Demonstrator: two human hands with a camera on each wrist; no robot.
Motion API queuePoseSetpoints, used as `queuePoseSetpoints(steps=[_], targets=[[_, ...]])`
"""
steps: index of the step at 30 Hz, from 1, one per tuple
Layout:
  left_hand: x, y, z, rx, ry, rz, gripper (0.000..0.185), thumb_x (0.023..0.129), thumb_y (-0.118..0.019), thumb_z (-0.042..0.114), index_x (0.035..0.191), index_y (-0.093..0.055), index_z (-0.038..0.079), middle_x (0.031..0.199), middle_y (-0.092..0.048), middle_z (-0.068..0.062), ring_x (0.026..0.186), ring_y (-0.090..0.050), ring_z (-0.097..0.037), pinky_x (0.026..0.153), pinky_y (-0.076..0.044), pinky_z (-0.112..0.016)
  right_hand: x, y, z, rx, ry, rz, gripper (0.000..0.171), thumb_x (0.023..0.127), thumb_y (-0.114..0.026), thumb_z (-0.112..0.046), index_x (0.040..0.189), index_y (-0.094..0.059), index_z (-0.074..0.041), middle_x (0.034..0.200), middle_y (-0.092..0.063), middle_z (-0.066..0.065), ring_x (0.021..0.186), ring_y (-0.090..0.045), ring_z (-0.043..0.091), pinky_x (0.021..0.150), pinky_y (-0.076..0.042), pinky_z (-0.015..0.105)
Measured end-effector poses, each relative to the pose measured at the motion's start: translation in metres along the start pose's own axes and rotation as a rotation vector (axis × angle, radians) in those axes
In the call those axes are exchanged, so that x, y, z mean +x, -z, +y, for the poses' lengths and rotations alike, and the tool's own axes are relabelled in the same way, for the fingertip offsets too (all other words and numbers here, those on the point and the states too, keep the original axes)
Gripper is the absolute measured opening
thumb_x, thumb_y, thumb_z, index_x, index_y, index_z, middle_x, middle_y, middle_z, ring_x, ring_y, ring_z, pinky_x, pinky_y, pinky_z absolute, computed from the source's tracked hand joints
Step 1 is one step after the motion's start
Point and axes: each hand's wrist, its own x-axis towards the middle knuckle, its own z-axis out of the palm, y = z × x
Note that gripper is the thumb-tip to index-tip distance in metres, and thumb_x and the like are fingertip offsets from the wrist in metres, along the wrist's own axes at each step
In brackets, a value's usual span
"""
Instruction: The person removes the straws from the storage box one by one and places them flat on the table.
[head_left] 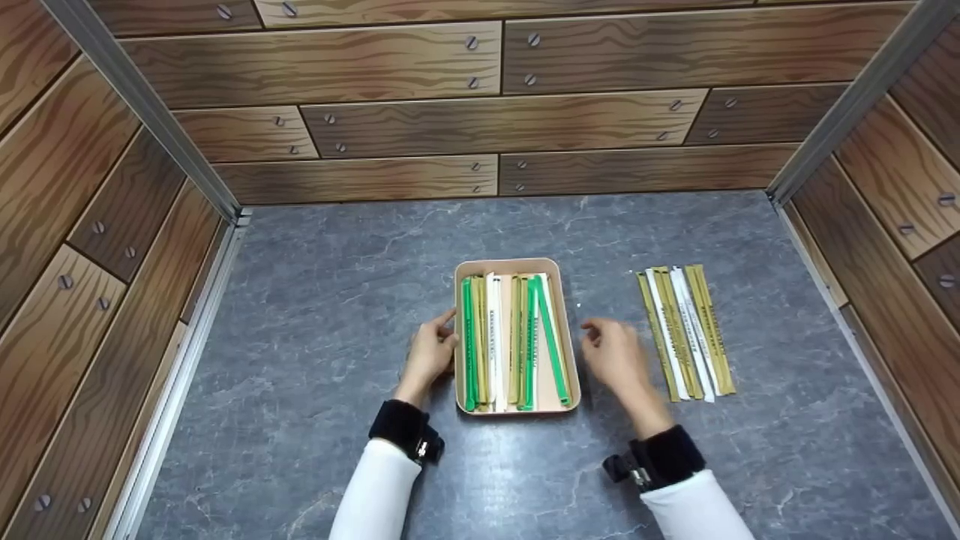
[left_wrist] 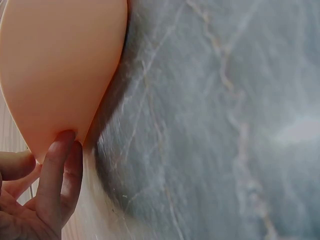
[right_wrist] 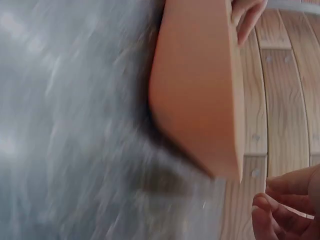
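Note:
A peach tray (head_left: 510,263) lies mid-table and holds several long green, white and gold wrapped sticks (head_left: 514,341) laid lengthwise. My left hand (head_left: 448,330) rests against the tray's left wall; in the left wrist view straight fingers (left_wrist: 57,165) touch the tray (left_wrist: 60,65) from outside, with the thumb close to the rim. My right hand (head_left: 592,334) hovers just right of the tray, blurred, fingers loosely curled and holding nothing. The right wrist view shows the tray's outer wall (right_wrist: 195,90) and my right fingertips (right_wrist: 280,210) apart from it.
Several gold and white sticks (head_left: 686,334) lie in a row on the grey marble tabletop (head_left: 337,300), right of my right hand. Wood-pattern walls (head_left: 480,127) close the table in at the back and on both sides.

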Motion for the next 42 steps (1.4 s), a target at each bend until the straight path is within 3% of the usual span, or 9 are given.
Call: queuePoseSetpoints(steps=[3, 7, 11, 14, 18, 26, 31, 35, 42], targets=[[0.000, 0.001, -0.001, 0.009, -0.015, 0.001, 0.049, 0.091, -0.061, 0.000, 0.139, -0.057, 0.010, 0.090, -0.067, -0.011, 0.081, -0.064, -0.021, 0.072, -0.053, -0.034, 0.000, -0.008, -0.016, 0.028, 0.026, -0.047, 0.023, 0.084, -0.068, -0.003, 0.107, -0.073, -0.001, 0.083, -0.070, 0.007, 0.070, -0.066, 0.022, 0.059, -0.054, 0.038], [0.000, 0.002, -0.001, 0.007, -0.015, -0.010, 0.049, 0.091, -0.058, -0.001, 0.140, -0.056, 0.010, 0.089, -0.066, -0.010, 0.079, -0.063, -0.020, 0.067, -0.052, -0.032, -0.003, -0.020, -0.033, 0.041, 0.005, -0.199, 0.032, 0.086, -0.068, -0.004, 0.118, -0.068, 0.001, 0.091, -0.070, 0.012, 0.072, -0.065, 0.023, 0.059, -0.055, 0.035], [0.000, 0.002, -0.001, 0.016, -0.015, -0.014, 0.049, 0.091, -0.056, 0.000, 0.140, -0.057, 0.010, 0.089, -0.066, -0.010, 0.078, -0.063, -0.020, 0.063, -0.051, -0.031, -0.008, -0.032, -0.045, -0.050, -0.003, -0.308, 0.041, 0.089, -0.069, -0.010, 0.128, -0.061, 0.001, 0.105, -0.067, 0.022, 0.080, -0.066, 0.031, 0.062, -0.057, 0.039], [0.000, 0.002, 0.000, 0.027, -0.013, -0.010, 0.049, 0.091, -0.056, 0.001, 0.139, -0.057, 0.011, 0.089, -0.067, -0.009, 0.078, -0.064, -0.019, 0.064, -0.051, -0.030, -0.010, -0.040, -0.050, -0.151, 0.017, -0.303, 0.037, 0.088, -0.069, -0.011, 0.122, -0.063, 0.003, 0.102, -0.065, 0.025, 0.082, -0.065, 0.035, 0.060, -0.057, 0.043], [0.000, 0.002, 0.000, 0.040, 0.001, -0.009, 0.049, 0.090, -0.057, 0.002, 0.138, -0.058, 0.011, 0.089, -0.067, -0.007, 0.078, -0.064, -0.018, 0.065, -0.051, -0.031, -0.010, -0.047, -0.053, -0.222, 0.024, -0.275, 0.024, 0.088, -0.068, -0.009, 0.107, -0.064, 0.004, 0.088, -0.062, 0.022, 0.072, -0.062, 0.034, 0.053, -0.054, 0.042], [0.001, 0.002, 0.001, 0.064, 0.006, -0.010, 0.045, 0.091, -0.059, 0.005, 0.136, -0.060, 0.010, 0.090, -0.067, -0.007, 0.080, -0.062, -0.020, 0.068, -0.051, -0.034, -0.008, -0.051, -0.052, -0.210, 0.062, -0.214, 0.022, 0.084, -0.073, -0.008, 0.103, -0.066, 0.002, 0.089, -0.062, 0.021, 0.070, -0.062, 0.033, 0.052, -0.054, 0.041], [0.002, 0.003, 0.001, 0.047, -0.010, -0.015, 0.044, 0.091, -0.057, 0.003, 0.135, -0.061, 0.007, 0.087, -0.066, -0.008, 0.072, -0.059, -0.018, 0.060, -0.050, -0.030, -0.007, -0.057, -0.048, -0.143, 0.106, -0.240, 0.035, 0.083, -0.074, -0.007, 0.114, -0.065, 0.006, 0.103, -0.065, 0.025, 0.088, -0.065, 0.037, 0.069, -0.057, 0.044], [0.002, 0.003, 0.001, 0.027, -0.010, -0.042, 0.045, 0.091, -0.054, 0.002, 0.136, -0.058, 0.004, 0.087, -0.065, -0.008, 0.060, -0.055, -0.014, 0.049, -0.046, -0.026, -0.006, -0.063, -0.047, -0.117, 0.070, -0.285, 0.047, 0.085, -0.073, -0.009, 0.126, -0.059, 0.008, 0.114, -0.061, 0.028, 0.103, -0.061, 0.040, 0.083, -0.055, 0.047], [0.002, 0.003, 0.003, -0.008, 0.015, -0.082, 0.047, 0.093, -0.052, 0.002, 0.139, -0.055, 0.005, 0.086, -0.064, -0.010, 0.049, -0.053, -0.013, 0.040, -0.046, -0.027, -0.002, -0.069, -0.051, -0.130, -0.039, -0.311, 0.059, 0.084, -0.070, -0.004, 0.140, -0.050, 0.002, 0.129, -0.053, 0.030, 0.112, -0.057, 0.043, 0.078, -0.055, 0.054]])
